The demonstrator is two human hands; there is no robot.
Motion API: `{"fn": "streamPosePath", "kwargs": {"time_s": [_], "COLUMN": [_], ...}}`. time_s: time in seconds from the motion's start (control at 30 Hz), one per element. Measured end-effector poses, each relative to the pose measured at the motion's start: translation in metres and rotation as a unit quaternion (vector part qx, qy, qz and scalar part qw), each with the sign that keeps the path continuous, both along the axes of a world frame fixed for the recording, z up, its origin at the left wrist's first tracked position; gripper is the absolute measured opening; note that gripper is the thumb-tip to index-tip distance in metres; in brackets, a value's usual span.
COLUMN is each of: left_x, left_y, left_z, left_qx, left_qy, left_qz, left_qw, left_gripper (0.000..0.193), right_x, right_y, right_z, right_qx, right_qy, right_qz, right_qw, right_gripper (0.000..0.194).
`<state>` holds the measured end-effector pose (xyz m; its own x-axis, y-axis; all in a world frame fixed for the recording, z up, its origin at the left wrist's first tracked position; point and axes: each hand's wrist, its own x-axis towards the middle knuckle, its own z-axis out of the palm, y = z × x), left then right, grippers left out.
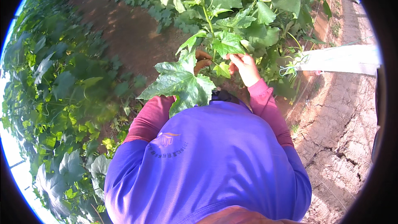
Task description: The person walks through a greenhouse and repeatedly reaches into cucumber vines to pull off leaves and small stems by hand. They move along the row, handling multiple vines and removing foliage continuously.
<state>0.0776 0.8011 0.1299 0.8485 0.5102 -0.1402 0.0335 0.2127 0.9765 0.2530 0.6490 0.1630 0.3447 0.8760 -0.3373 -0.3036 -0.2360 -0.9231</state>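
A green climbing vine (209,18) with broad lobed leaves rises before me. My left hand (202,61) is at its stem, fingers slightly bent. A large leaf (183,79) hides the palm and wrist, so the grip on the stem cannot be made out. On the other side of the stem, my right hand (244,66) has its thumb and fingertips at the lower edge of a bright green leaf (228,44), seemingly pinching it. A small yellow-green leaf (222,69) hangs between both hands.
Dense vines (62,93) stand at the left, beyond a bare soil path (124,28). On the right, a white post or sleeve (342,59) with blue-green twine (287,70) juts toward the plants. Cracked dry ground (335,130) lies beneath it.
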Motion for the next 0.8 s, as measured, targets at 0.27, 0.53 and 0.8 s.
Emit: {"fn": "streamPosePath", "kwargs": {"time_s": [0.27,0.53,0.8], "left_x": [-0.007,-0.006,-0.008], "left_y": [0.0,0.022,0.016], "left_z": [0.018,-0.024,0.006], "left_qx": [0.072,-0.106,-0.108], "left_qy": [-0.035,-0.129,-0.051], "left_qz": [-0.098,-0.234,-0.17], "left_qw": [0.992,0.958,0.978], "left_gripper": [0.022,0.027,0.024], "right_x": [-0.015,-0.037,-0.048], "right_y": [0.016,0.019,0.011], "right_z": [0.04,0.055,0.061], "right_qx": [0.126,0.057,0.046], "right_qy": [0.316,-0.041,-0.05], "right_qz": [-0.004,-0.008,-0.044], "right_qw": [0.94,0.997,0.997], "right_gripper": [0.032,0.017,0.013]}}
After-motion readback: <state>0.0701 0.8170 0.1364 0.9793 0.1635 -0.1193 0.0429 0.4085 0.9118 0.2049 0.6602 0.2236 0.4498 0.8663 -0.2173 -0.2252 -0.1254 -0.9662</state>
